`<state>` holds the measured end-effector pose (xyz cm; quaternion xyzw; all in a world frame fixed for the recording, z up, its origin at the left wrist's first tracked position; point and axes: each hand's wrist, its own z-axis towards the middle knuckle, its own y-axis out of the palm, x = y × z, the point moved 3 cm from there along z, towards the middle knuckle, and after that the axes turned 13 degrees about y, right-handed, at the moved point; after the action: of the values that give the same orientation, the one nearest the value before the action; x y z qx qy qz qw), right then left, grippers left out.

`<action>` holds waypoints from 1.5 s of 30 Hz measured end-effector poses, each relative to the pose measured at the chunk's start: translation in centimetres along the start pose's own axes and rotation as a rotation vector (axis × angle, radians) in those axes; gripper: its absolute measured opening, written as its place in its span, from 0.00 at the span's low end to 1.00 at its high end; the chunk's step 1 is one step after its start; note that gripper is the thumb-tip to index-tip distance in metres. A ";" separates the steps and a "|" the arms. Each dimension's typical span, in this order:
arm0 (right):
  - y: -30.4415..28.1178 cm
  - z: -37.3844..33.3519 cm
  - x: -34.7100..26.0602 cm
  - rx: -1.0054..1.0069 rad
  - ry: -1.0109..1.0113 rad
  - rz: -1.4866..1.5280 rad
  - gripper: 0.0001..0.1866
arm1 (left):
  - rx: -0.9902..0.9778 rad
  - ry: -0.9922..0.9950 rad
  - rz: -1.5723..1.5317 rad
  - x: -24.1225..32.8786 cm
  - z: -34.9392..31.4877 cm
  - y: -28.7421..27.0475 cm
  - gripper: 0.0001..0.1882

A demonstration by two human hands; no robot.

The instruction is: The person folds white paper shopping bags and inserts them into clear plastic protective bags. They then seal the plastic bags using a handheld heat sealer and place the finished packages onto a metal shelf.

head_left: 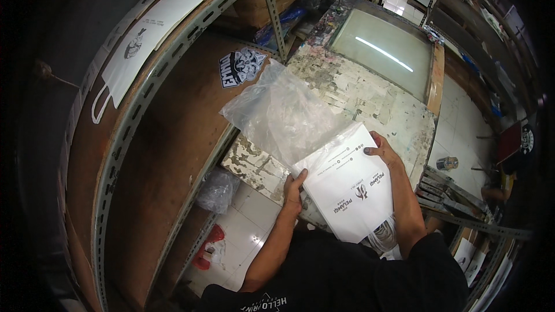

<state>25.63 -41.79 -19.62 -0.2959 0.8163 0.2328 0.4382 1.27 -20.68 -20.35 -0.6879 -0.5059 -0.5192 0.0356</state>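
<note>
A stack of white printed paper bags [352, 193] is held in front of my body, tilted, with whitish rope handles [383, 235] bunched at its near end. My left hand [293, 189] grips the left edge, thumb on top. At the far right corner my right hand [384, 151] is closed on the same stack, its thumb over the face and fingers underneath. A clear plastic bag [289, 110] spreads over the worktable beyond; its near edge meets the far end of the stack. I cannot tell how far the stack sits inside it.
The worktable [370, 95] has a stained, peeling top with a glass panel [384, 46] at its far end. Metal-framed shelving [173, 138] stands left, carrying a sticker [243, 67] and a white paper bag [136, 43]. A can [447, 163] is at right; crumpled plastic [218, 190] hangs below left.
</note>
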 end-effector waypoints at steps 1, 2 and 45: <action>-0.1 0.1 0.1 0.003 0.004 0.006 0.30 | 0.000 0.034 0.008 -0.2 0.0 0.1 0.34; -0.1 0.2 0.2 0.005 0.007 0.011 0.31 | 0.011 0.062 0.042 0.0 -0.1 0.4 0.34; -3.2 -1.3 1.6 0.100 0.250 0.402 0.05 | -0.292 -0.236 0.237 3.1 10.4 5.7 0.30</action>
<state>26.36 -45.31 -20.68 -0.1321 0.9171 0.2361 0.2926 12.34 -15.47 -20.10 -0.7965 -0.3415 -0.4949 -0.0631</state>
